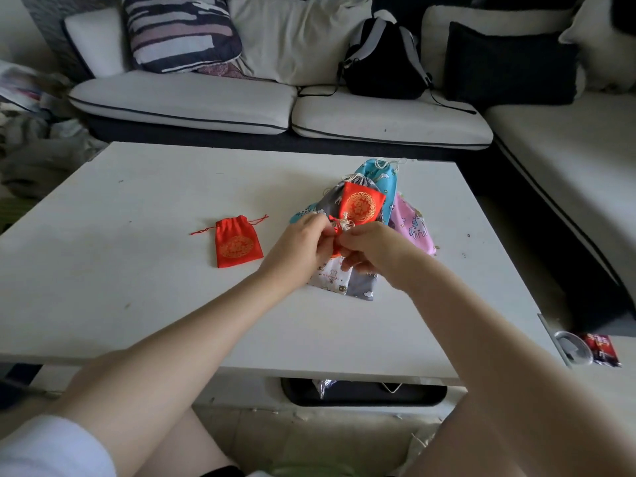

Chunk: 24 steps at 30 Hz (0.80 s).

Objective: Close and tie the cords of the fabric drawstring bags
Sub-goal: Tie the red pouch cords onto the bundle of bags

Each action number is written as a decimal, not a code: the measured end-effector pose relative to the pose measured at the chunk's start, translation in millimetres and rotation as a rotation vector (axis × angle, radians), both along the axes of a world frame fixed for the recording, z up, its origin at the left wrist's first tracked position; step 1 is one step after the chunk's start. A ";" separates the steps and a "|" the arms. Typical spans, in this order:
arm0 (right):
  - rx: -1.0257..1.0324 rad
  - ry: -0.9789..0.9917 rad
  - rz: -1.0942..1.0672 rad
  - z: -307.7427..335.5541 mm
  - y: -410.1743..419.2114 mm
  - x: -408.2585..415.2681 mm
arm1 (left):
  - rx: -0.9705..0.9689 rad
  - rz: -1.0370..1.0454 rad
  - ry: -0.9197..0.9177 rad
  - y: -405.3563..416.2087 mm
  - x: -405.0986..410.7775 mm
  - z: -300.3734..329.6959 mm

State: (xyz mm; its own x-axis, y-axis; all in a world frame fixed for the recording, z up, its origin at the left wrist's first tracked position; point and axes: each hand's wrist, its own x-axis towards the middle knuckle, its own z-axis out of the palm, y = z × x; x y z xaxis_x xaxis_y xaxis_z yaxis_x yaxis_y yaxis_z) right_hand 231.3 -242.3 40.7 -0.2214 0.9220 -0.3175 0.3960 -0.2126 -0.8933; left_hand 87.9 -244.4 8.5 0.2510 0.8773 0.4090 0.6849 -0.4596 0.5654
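A red drawstring bag with a gold emblem (pixel 361 204) is held above the white table (pixel 137 297), its gathered mouth pointing toward me. My left hand (pixel 303 244) and my right hand (pixel 373 253) pinch the cords at its mouth, fingertips almost touching. Under the hands lies a pile of printed bags: a blue one (pixel 380 177), a pink unicorn one (pixel 411 225), a grey one (pixel 363 287) and a white one (pixel 330 275). Another red bag (pixel 237 246) lies flat to the left, mouth gathered, its red cords spread out sideways.
A white sofa (pixel 213 101) with cushions runs behind the table and down the right side. A black backpack (pixel 385 60) sits on it. A clear lid and a red packet (pixel 599 349) lie on a lower ledge at the right. Clutter fills the far left floor.
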 end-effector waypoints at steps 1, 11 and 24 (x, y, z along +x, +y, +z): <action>-0.114 0.180 -0.036 1.9 -0.7 3.0 | 0.008 0.000 -0.039 0.2 0.6 1.0; -0.320 0.493 -0.187 -7.5 5.0 9.3 | 0.084 -0.011 -0.129 3.7 2.0 -0.2; -0.258 0.413 -0.275 -24.9 10.7 1.6 | -0.092 0.133 0.453 10.5 -3.9 -10.9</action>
